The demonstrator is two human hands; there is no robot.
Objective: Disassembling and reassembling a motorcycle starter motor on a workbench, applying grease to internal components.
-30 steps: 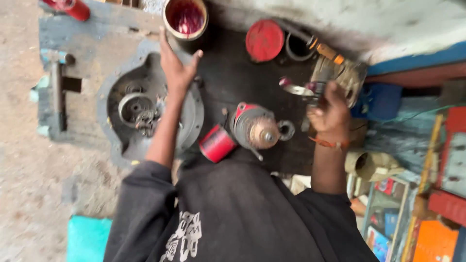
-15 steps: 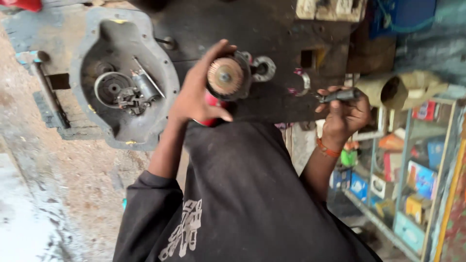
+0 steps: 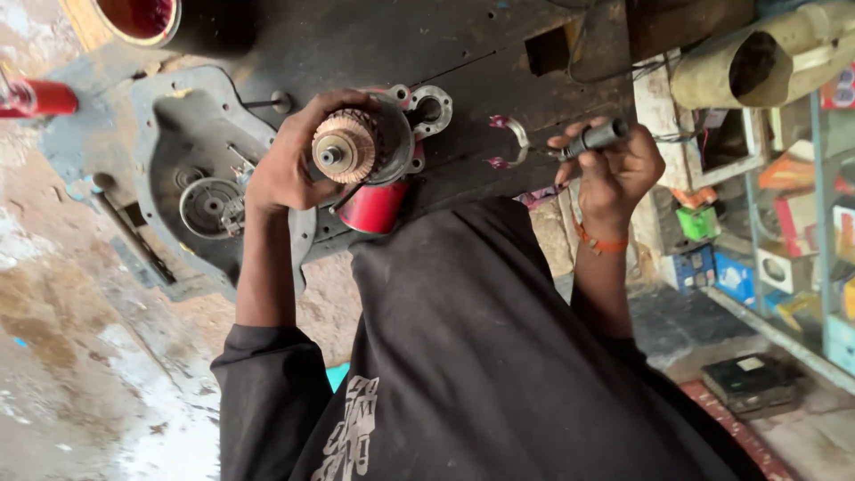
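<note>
My left hand (image 3: 287,169) grips a small motor unit (image 3: 367,147). Its copper commutator end points toward the camera and its red body (image 3: 374,207) hangs below my fingers. It sits over the edge of a dark, greasy workbench (image 3: 499,53). My right hand (image 3: 614,169) is closed around the black handle of a pliers-like tool (image 3: 533,148). The tool's curved jaws point left toward the motor without touching it. An orange band circles my right wrist.
A grey metal housing cover (image 3: 169,134) with a round bearing plate lies left of the motor. A tin of red grease (image 3: 138,18) stands at the top left, near a red cylinder (image 3: 36,96). At the right are shelves of small boxes (image 3: 802,223) and a tan tube (image 3: 766,53).
My left hand left the red tin, took hold of the motor unit and lifted it toward me. My right hand kept the tool and swung its jaws toward the motor.
</note>
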